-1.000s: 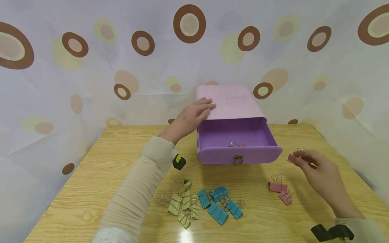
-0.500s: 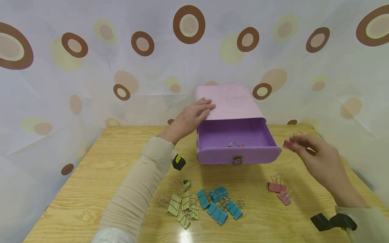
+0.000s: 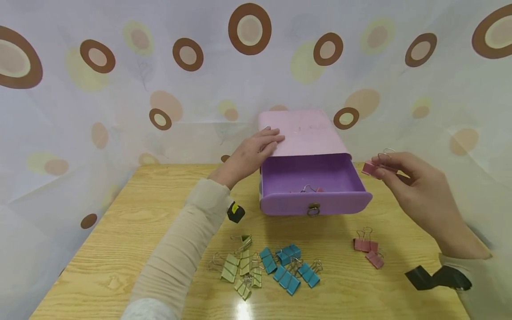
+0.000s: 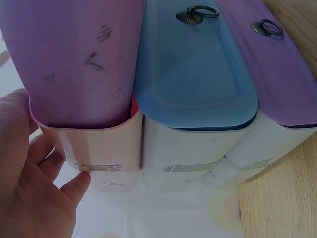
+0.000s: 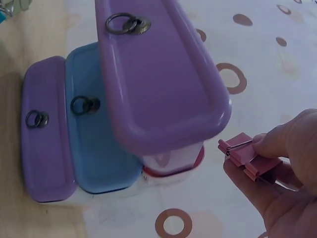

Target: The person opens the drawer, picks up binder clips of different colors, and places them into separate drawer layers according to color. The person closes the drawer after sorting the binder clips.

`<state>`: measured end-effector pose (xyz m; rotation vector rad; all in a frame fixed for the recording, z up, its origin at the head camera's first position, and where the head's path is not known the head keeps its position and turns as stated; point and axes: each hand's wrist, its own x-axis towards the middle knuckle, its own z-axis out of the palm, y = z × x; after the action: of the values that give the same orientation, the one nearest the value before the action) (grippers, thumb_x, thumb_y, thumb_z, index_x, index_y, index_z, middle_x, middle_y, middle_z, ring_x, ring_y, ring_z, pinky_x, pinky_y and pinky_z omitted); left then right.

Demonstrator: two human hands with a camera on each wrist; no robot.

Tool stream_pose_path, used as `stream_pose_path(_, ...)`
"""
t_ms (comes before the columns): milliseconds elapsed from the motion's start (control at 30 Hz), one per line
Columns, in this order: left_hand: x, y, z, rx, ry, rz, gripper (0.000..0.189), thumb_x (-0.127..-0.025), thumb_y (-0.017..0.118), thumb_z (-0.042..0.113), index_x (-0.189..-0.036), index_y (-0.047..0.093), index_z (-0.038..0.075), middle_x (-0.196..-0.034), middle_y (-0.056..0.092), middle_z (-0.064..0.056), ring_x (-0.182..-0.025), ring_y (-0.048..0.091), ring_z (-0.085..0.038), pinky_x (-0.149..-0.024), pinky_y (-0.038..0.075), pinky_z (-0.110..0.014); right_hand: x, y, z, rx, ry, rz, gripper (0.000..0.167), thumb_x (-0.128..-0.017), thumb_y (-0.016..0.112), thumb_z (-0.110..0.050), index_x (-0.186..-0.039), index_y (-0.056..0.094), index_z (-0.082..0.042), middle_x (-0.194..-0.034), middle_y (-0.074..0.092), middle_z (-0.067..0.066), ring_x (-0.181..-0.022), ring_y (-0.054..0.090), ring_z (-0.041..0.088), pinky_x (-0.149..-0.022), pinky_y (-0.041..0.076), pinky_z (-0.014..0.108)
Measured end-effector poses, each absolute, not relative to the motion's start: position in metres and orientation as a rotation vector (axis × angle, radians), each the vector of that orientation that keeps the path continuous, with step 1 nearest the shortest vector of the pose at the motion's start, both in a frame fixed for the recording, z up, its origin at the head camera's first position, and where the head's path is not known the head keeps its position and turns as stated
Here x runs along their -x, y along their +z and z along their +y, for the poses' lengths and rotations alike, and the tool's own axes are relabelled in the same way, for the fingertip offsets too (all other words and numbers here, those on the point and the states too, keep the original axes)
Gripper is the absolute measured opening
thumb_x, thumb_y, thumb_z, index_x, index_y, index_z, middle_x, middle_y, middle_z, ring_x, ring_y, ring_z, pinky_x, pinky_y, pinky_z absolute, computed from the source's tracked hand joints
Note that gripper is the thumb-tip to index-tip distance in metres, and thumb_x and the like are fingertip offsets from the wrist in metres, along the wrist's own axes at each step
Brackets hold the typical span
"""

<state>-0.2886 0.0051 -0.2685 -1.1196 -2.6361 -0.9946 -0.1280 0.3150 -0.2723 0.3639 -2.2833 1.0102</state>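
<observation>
My right hand (image 3: 420, 191) pinches a pink binder clip (image 5: 250, 154) between thumb and fingers, just right of the pulled-out purple drawer (image 3: 316, 204). My left hand (image 3: 250, 153) rests with relaxed fingers on the top left edge of the pink drawer cabinet (image 3: 302, 133). The left wrist view shows those fingers along the side of its casing. Inside the purple drawer lie pink binder clips, mostly hidden by its front; a wire handle (image 3: 307, 188) shows. Two more pink binder clips (image 3: 366, 245) lie on the table below my right hand.
Green binder clips (image 3: 230, 269) and blue binder clips (image 3: 286, 280) lie in groups on the wooden table (image 3: 160, 213), in front of the cabinet. The wrist views show a blue drawer (image 4: 198, 74) and another purple drawer (image 4: 277, 64) beneath, both pushed in. A patterned cloth (image 3: 224, 89) hangs behind.
My right hand has risen and moved forward and a little left with the pink binder clip, up beside the purple drawer. The left hand and the drawer have stayed in place.
</observation>
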Motion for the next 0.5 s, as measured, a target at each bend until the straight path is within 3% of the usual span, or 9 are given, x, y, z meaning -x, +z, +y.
stream_pose_path(300, 0.291, -0.27, 0.005, 1.123, -0.998, -2.632, 0.039, -0.108, 0.042, 0.024, -0.144, 0.054, 0.017, -0.158, 0.04, 0.0, -0.152, 0.023, -0.014, -0.126, 0.021, -0.028, 0.134, -0.261, 0.295, -0.489, 1.101, -2.321, 0.023, -0.092, 0.065, 0.003, -0.114, 0.069, -0.004, -0.109, 0.071, -0.001, -0.098, 0.07, -0.002, -0.088, 0.054, 0.011)
stream_pose_path(500, 0.291, -0.269, 0.004, 1.126, -1.009, -2.633, 0.039, -0.108, 0.042, 0.026, -0.144, 0.054, 0.018, -0.158, 0.04, 0.001, -0.152, 0.023, -0.013, -0.126, 0.02, -0.027, 0.138, -0.262, 0.28, -0.544, 1.034, -2.395, 0.021, -0.093, 0.066, 0.0, -0.111, 0.072, -0.008, -0.11, 0.071, 0.0, -0.104, 0.064, -0.006, -0.087, 0.051, 0.006)
